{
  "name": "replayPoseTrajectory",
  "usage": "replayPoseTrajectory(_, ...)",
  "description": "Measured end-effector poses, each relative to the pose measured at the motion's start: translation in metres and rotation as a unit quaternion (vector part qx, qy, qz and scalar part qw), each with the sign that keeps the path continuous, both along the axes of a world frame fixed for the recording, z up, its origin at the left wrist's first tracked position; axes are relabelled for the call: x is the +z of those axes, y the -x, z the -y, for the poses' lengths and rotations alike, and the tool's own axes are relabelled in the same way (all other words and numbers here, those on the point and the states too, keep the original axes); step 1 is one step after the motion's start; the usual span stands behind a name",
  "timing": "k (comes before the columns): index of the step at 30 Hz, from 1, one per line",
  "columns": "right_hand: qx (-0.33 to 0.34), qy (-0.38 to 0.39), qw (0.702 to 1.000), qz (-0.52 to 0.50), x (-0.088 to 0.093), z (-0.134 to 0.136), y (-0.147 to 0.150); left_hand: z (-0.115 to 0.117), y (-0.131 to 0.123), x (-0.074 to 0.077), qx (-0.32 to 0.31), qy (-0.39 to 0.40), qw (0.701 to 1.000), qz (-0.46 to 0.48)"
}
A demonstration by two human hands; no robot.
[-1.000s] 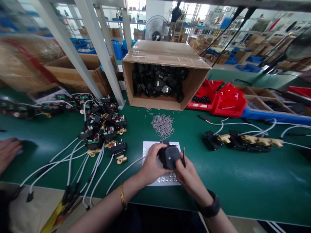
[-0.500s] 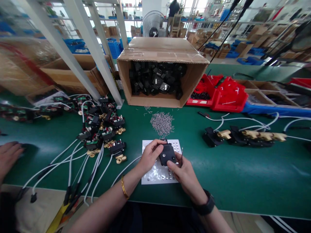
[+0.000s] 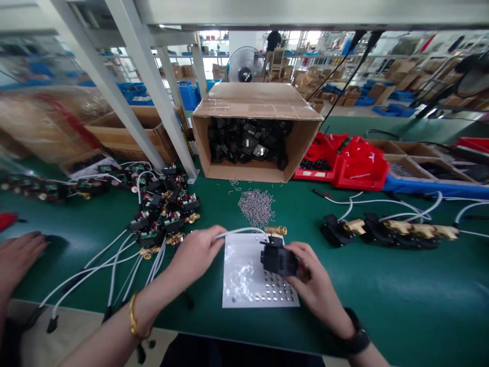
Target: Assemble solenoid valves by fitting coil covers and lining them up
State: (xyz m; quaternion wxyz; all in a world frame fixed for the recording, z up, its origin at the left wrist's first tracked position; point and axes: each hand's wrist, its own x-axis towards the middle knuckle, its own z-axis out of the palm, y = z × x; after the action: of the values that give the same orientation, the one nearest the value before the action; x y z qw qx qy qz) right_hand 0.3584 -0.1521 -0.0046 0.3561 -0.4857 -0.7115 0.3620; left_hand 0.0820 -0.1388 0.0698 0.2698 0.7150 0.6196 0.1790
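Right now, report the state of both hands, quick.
Left hand: closed, fingers pinching the white cable.
Right hand: closed, gripping the black housing from its right side.

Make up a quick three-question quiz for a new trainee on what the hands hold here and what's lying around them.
1. Fill in the gap: the left hand pinches a white ____.
2. True or false: the black unit lies loose, with no hand on it.
3. What lies between the box and the sheet?
a) fan
b) pins
c) red bins

Key:
1. cable
2. False; the right hand holds it.
3. b
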Motion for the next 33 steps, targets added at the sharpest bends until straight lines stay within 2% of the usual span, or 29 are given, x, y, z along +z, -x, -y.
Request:
replayPoseTrajectory(2, -0.002, -0.144, 0.975, 0.17, -0.006, -0.008, 0.002, -0.021, 0.004, 0.015, 0.054, -0.164, 0.978, -0.118)
replayPoseTrajectory(4, 0.018, -0.252, 0.924, 0.286, -0.014, -0.013, 0.01, -0.045, 0.0, 0.023, 0.123, -0.297, 0.93, -0.179)
replayPoseTrajectory(5, 0.033, -0.288, 0.9, 0.326, -0.017, -0.013, 0.014, -0.055, -0.004, 0.024, 0.162, -0.339, 0.907, -0.192)
replayPoseTrajectory(7, 0.064, -0.33, 0.865, 0.371, -0.022, -0.008, 0.022, -0.072, -0.012, 0.019, 0.23, -0.355, 0.888, -0.183)
replayPoseTrajectory(9, 0.09, -0.337, 0.853, 0.389, -0.024, 0.004, 0.025, -0.08, -0.018, 0.005, 0.256, -0.278, 0.918, -0.12)
replayPoseTrajectory(12, 0.122, -0.3, 0.871, 0.369, -0.022, 0.023, 0.022, -0.078, -0.024, -0.026, 0.225, -0.137, 0.965, -0.006)
replayPoseTrajectory(14, 0.11, -0.271, 0.909, 0.296, -0.02, 0.025, 0.013, -0.07, -0.029, -0.047, 0.189, -0.091, 0.977, 0.03)
replayPoseTrajectory(17, -0.012, -0.171, 0.967, 0.189, -0.016, -0.002, -0.002, -0.059, -0.039, -0.074, 0.148, -0.047, 0.987, 0.054)
replayPoseTrajectory(19, -0.079, -0.057, 0.972, 0.213, -0.013, -0.035, -0.008, -0.059, -0.046, -0.086, 0.126, -0.025, 0.99, 0.056)
replayPoseTrajectory(22, -0.095, -0.021, 0.965, 0.243, -0.014, -0.084, -0.001, -0.07, -0.056, -0.093, 0.094, -0.014, 0.994, 0.047)
replayPoseTrajectory(25, -0.097, -0.007, 0.96, 0.262, -0.02, -0.112, 0.016, -0.081, -0.063, -0.093, 0.054, -0.013, 0.998, 0.038)
replayPoseTrajectory(29, -0.084, 0.014, 0.96, 0.268, -0.024, -0.118, 0.03, -0.087, -0.066, -0.094, 0.019, -0.007, 0.999, 0.039)
replayPoseTrajectory(33, -0.077, 0.03, 0.968, 0.238, -0.016, -0.099, 0.017, -0.087, -0.065, -0.097, 0.026, 0.002, 0.997, 0.079)
